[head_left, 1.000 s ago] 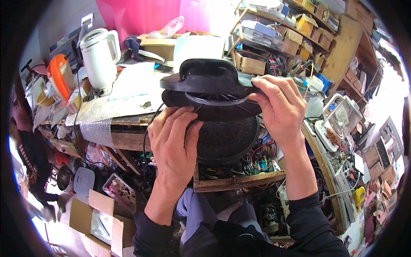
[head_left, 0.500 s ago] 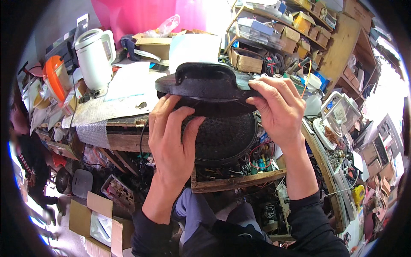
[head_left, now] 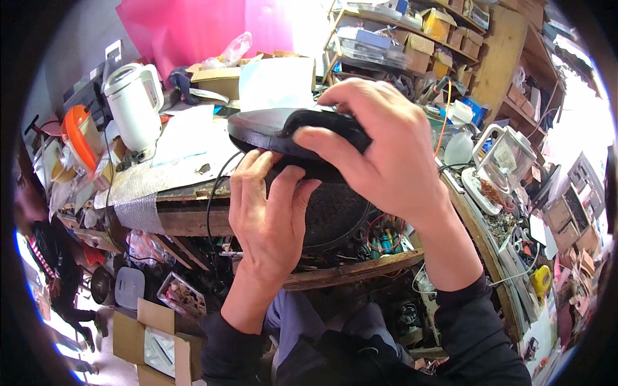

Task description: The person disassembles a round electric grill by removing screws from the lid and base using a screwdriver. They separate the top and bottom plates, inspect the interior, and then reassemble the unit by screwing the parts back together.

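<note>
We saw a black lid [head_left: 257, 121] raised above a round black pan [head_left: 335, 222] at the front of a workbench [head_left: 193, 222]. The right hand [head_left: 396, 148] clasped the lid's handle [head_left: 331, 122]; the left hand [head_left: 267, 215] curled its fingers [head_left: 257, 164] under the rim [head_left: 248, 138], though we could not tell whether they gripped. Beyond, leftward, stood a white jug [head_left: 133, 109].
</note>
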The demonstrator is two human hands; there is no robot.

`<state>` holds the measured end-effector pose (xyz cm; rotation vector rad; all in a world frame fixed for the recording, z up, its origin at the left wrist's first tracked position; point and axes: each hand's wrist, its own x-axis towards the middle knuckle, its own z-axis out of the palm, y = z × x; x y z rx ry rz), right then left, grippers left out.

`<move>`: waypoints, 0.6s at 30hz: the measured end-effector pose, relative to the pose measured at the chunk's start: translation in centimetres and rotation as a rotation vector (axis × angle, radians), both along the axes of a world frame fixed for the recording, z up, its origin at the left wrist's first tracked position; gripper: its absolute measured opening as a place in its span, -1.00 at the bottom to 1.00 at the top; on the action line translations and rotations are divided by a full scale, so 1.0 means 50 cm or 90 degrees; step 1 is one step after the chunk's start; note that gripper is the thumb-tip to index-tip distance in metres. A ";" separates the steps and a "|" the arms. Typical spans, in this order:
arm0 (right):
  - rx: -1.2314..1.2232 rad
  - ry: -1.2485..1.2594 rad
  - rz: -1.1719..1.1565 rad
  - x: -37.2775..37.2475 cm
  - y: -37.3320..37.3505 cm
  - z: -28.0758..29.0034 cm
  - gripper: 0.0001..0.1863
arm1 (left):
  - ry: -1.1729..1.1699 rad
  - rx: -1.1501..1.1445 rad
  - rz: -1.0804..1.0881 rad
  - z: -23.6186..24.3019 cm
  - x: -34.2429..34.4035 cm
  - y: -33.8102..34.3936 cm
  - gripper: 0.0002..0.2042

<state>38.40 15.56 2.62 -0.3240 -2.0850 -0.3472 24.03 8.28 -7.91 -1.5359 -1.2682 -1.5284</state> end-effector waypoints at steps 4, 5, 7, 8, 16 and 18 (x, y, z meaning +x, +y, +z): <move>-0.030 -0.032 -0.053 -0.030 0.002 -0.005 -0.57 | -0.001 0.010 0.027 -0.008 0.007 0.002 -0.74; -0.022 -0.030 -0.039 -0.027 0.009 -0.004 -0.57 | 0.007 0.007 0.024 -0.011 0.008 0.000 -0.74; -0.015 -0.030 -0.020 -0.020 0.023 0.005 -0.56 | 0.023 -0.001 0.019 -0.015 0.007 -0.004 -0.74; -0.017 -0.024 -0.006 -0.018 0.030 0.010 -0.57 | 0.030 -0.001 0.034 -0.015 0.008 -0.007 -0.74; -0.077 0.036 0.030 -0.010 0.043 0.022 -0.55 | 0.021 -0.024 0.055 -0.023 0.034 -0.017 -0.79; -0.087 0.028 0.014 -0.005 0.042 0.026 -0.57 | 0.013 -0.020 0.051 -0.024 0.040 -0.015 -0.79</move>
